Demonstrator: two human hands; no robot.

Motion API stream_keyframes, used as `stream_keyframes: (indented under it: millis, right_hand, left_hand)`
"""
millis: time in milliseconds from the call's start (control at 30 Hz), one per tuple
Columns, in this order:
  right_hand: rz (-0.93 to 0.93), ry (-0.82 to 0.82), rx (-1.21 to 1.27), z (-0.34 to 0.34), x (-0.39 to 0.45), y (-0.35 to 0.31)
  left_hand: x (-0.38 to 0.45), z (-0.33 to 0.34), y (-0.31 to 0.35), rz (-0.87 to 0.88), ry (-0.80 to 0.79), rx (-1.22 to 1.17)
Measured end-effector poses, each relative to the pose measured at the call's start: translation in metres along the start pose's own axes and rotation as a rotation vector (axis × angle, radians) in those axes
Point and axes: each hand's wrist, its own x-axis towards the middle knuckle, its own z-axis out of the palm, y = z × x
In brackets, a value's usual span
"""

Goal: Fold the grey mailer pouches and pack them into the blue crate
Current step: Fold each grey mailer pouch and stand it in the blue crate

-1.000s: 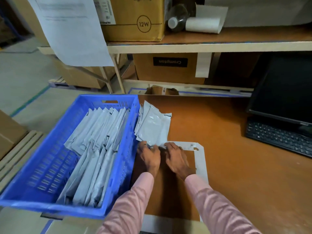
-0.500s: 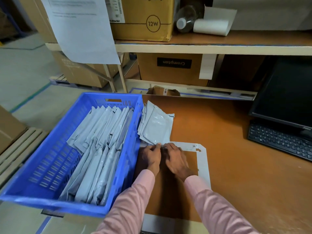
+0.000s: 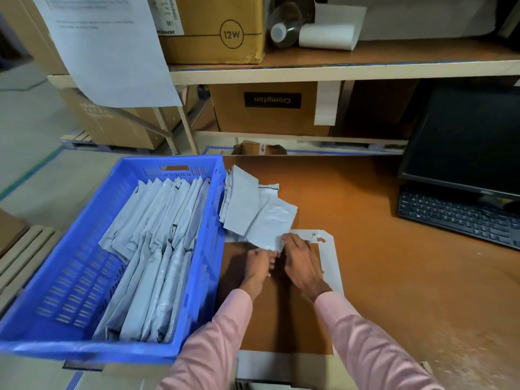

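While both hands, left hand (image 3: 260,263) and right hand (image 3: 299,258), pinch its near edge, top pouch (image 3: 271,220) extends away; blue crate (image 3: 197,277) lies leftward, beside the left hand.

"12W" in circle on cardboard box (image 3: 216,29), top shelf. "Crompton", upside down, white on black label, on brown box (image 3: 271,108) on lower shelf. Print on hanging paper sheet (image 3: 109,49) too blurred to read.
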Motion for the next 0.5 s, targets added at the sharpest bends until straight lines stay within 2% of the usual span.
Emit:
stream_keyframes:
  millis: [167, 300, 367, 500]
  right_hand:
    - [-0.056, 0.138, -0.114, -0.006, -0.034, 0.026]
    - [-0.108, 0.169, -0.239, -0.008, -0.071, 0.038]
    - [-0.106, 0.181, -0.226, -0.007, -0.087, 0.039]
    - [-0.076, 0.079, -0.106, -0.004, -0.113, 0.034]
  left_hand:
    - [-0.021, -0.013, 0.003, -0.075, -0.188, 0.168]
    - [-0.033, -0.021, -0.003, -0.06, -0.166, 0.282]
    - [-0.038, -0.022, -0.009, 0.032, -0.104, 0.389]
    - [-0.045, -0.02, -0.033, 0.401, 0.116, 0.772]
